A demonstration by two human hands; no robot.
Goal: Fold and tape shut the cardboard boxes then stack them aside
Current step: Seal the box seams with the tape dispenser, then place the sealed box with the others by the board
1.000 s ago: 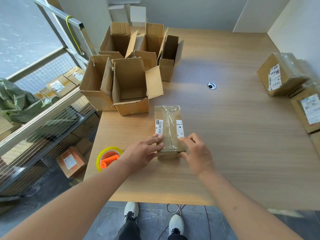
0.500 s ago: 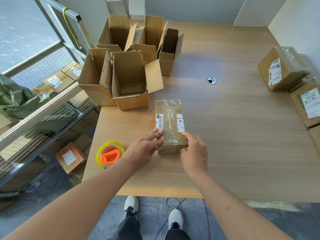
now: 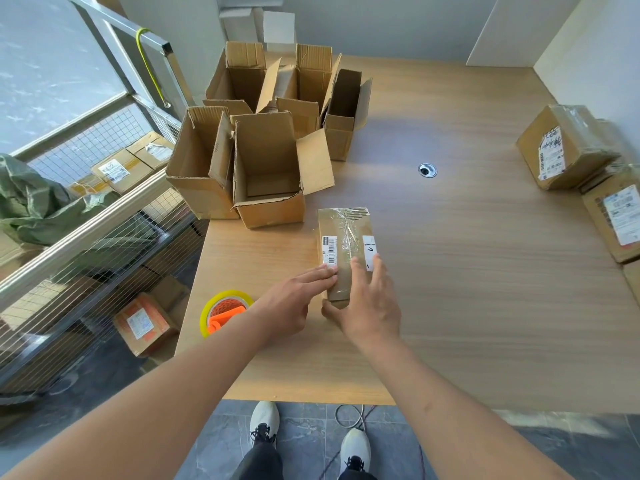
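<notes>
Near the front-left part of the desk (image 3: 485, 271), a small sealed box (image 3: 341, 237) lies flat, long axis running front to back, w/ clear tape along its top seam and two white labels. Left hand (image 3: 291, 308): fingers straight, tips touching the box's left top edge beside the barcode label; holds nothing. Right hand (image 3: 369, 306): fingers extended flat over the near end of the lid, thumb tucked against the near end face; presses rather than grips.

Step in hand (judgement): smoothing the tape down at the near end before the box goes aside. To do it well: keep the left hand bracing so the box does not slide, run the right palm along the seam w/ even pressure, and rub the tape tail firmly onto the end face so no corner lifts.

Tape roll (image 3: 227, 311), yellow w/ orange handle, sits at the desk's left edge, just beside the left wrist. Open boxes (image 3: 266, 168) cluster at the back-left, flaps up, not yet folded. Sealed, labelled parcels (image 3: 561, 147) lie along the right edge, approx. where this box could be stacked.
</notes>
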